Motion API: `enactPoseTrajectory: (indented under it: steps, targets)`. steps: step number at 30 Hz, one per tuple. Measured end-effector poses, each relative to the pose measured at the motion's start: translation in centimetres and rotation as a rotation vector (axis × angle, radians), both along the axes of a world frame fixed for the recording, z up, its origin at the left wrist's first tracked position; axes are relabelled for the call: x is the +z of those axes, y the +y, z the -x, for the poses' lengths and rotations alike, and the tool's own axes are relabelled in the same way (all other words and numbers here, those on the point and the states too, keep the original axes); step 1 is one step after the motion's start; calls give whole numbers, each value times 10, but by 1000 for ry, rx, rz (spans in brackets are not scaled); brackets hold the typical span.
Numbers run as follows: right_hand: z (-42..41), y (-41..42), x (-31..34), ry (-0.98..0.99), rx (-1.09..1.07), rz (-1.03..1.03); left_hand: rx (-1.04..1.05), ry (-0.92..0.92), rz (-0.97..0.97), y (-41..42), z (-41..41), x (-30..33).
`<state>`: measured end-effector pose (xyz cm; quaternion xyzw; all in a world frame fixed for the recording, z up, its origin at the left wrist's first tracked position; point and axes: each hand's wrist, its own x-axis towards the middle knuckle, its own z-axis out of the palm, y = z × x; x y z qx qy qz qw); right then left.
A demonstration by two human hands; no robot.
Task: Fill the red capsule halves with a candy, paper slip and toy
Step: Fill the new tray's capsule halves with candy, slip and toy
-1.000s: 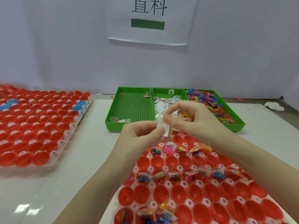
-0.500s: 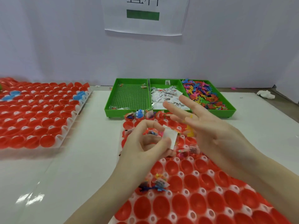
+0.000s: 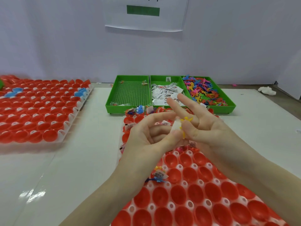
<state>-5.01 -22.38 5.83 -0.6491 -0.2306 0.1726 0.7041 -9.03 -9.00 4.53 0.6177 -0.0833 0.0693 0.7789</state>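
Observation:
My left hand point(image 3: 151, 136) pinches a white paper slip point(image 3: 176, 126) between thumb and forefinger, above a white tray point(image 3: 180, 167) of red capsule halves point(image 3: 190, 192). My right hand point(image 3: 203, 128) meets it from the right with two fingers stretched out; a yellow toy point(image 3: 185, 121) is tucked in its curled fingers, touching the slip. The far rows of halves hold candy, slips and toys. One nearer half holds a slip and blue toy point(image 3: 158, 176). The near halves are bare.
A green three-part tray point(image 3: 112, 106) stands behind: sparse candies point(image 3: 119, 104) left, paper slips point(image 3: 164, 93) middle, coloured toys point(image 3: 203, 91) right. Another tray of red halves point(image 3: 39, 111) with some blue ones lies at left. A crumpled tissue point(image 3: 267, 91) sits far right.
The view tipped down and the hands sank toward the capsule tray. My right hand, apart from the slip half a second ago, has closed in against it with the yellow toy.

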Motion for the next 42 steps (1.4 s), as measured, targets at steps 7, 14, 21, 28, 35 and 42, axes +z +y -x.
enactPoseTrajectory:
  steps: [7,14,21,28,35,42]
  targets:
    - [-3,-5,-6,105,-159,60,96,-53,-183,4,1,-3]
    - [0,1,-16,157,-263,-73,306,-165,-564,3,0,-7]
    - [-4,-13,-18,-137,-96,338,247,-88,-715,20,-6,-13]
    - [0,-12,-37,-673,125,935,75,-47,-1087,28,-2,-31]
    - [4,-8,-40,-778,122,994,39,-66,-1197,30,-2,-34]
    - [1,-4,-36,-793,141,1021,106,-81,-946,41,-10,-28]
